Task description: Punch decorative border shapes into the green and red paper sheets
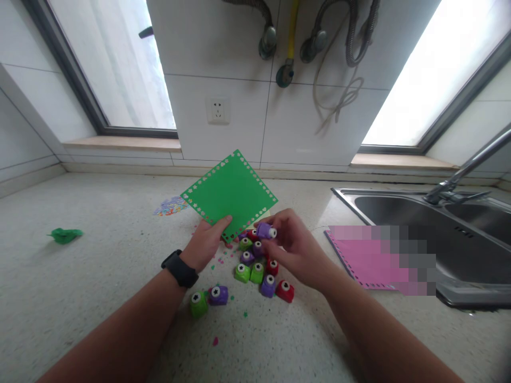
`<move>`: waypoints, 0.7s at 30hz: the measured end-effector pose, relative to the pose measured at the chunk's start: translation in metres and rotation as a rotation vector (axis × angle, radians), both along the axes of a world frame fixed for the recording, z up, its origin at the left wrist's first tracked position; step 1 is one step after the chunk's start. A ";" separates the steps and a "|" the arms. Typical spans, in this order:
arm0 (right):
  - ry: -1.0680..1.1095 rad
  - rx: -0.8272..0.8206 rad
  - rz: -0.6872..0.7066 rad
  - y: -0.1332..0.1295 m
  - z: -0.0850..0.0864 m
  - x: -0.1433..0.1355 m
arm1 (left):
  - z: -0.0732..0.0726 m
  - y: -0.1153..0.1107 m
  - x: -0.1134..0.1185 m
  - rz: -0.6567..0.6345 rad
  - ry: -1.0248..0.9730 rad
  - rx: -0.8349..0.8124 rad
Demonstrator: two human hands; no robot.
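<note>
My left hand [207,239], with a dark watch on the wrist, pinches the lower corner of a green paper sheet [229,194] between thumb and fingers. Small shaped holes run along the sheet's edges. In my right hand [293,242] is a purple craft punch [264,231], held by the fingertips just right of the sheet's lower edge. Below both hands lies a group of small punches in green, purple and red, such as a green punch [257,273] and a red punch [285,291]. Apart from these, another purple punch [219,294] lies near my left wrist.
Pink sheets [351,260] with punched edges lie at the right, partly blurred, beside the steel sink [347,199]. Colourful paper bits [171,206] are heaped behind my left hand. A crumpled green piece [66,235] rests far left. Loose confetti dots the counter [120,266].
</note>
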State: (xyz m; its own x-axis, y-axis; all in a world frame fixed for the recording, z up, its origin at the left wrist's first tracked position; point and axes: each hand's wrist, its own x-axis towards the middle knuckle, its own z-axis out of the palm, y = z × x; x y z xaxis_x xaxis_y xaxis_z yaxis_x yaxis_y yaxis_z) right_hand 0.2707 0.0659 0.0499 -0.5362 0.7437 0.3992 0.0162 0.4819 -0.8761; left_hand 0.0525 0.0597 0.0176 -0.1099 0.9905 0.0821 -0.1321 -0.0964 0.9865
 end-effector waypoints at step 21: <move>0.542 -0.219 -0.170 0.024 -0.002 0.008 | 0.000 -0.007 0.000 -0.017 0.012 0.086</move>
